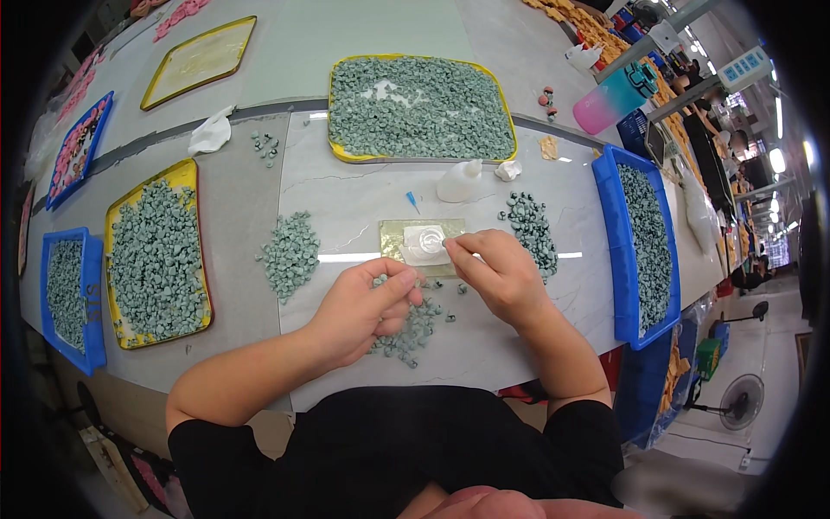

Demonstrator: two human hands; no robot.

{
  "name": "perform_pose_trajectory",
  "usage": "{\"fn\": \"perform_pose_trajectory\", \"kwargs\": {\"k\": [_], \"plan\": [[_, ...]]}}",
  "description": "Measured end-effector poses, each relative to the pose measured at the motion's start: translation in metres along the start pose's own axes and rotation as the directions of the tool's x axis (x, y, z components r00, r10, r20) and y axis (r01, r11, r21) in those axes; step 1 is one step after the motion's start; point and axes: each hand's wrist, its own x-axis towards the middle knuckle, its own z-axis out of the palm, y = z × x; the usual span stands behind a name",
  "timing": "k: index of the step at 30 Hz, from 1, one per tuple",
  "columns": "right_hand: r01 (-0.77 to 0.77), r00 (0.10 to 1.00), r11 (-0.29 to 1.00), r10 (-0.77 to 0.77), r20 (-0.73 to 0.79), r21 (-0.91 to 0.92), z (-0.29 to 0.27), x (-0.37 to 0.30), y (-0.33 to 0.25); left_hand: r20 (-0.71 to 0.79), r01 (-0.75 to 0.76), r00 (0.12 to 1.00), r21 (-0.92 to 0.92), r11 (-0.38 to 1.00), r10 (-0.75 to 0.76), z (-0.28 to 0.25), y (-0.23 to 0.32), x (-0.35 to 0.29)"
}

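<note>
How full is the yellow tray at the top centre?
Nearly full: the yellow tray holds grey-green pieces across most of it, with a few bare patches near its middle.

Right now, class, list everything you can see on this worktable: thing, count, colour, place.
Large yellow tray: one, heaped with grey-green pieces, top centre.
Yellow tray of pieces: one, left.
Empty yellow tray: one, far left.
Blue trays of pieces: two, left edge and right.
Loose grey-green piles: three, left of centre, right of centre, under the hands.
White squeeze bottle: one, centre.
Gold pad: one, centre, white blob on it.
Pink-teal bottle: one, top right.
Left hand: pinching a piece.
Right hand: fingertips at pad.
</note>
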Motion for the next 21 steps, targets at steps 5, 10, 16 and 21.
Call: {"fn": "perform_pose_trajectory", "kwargs": {"k": [5,10,16,21], "plan": [[0.028,1.000,0.999,-0.027,0.015,-0.025,0.006,0.004,-0.002,-0.016,-0.005,1.000,-0.038,0.999,0.005,-0.006,-0.001,0.001],[0.040,0.999,0.999,-0.039,0.016,-0.034,0.012,0.007,-0.003,-0.080,-0.026,0.996,0.019,0.999,0.028,-0.003,0.004,-0.002],[-0.062,0.997,0.991,0.066,-0.034,0.116,0.014,0.007,-0.008,-0.031,-0.009,0.999,0.005,1.000,0.009,-0.014,0.004,-0.003],[-0.555,0.775,0.567,0.618,0.132,0.608,0.016,0.006,-0.020,-0.032,-0.020,0.999,-0.042,0.999,0.019,-0.006,0.007,-0.007]]}}
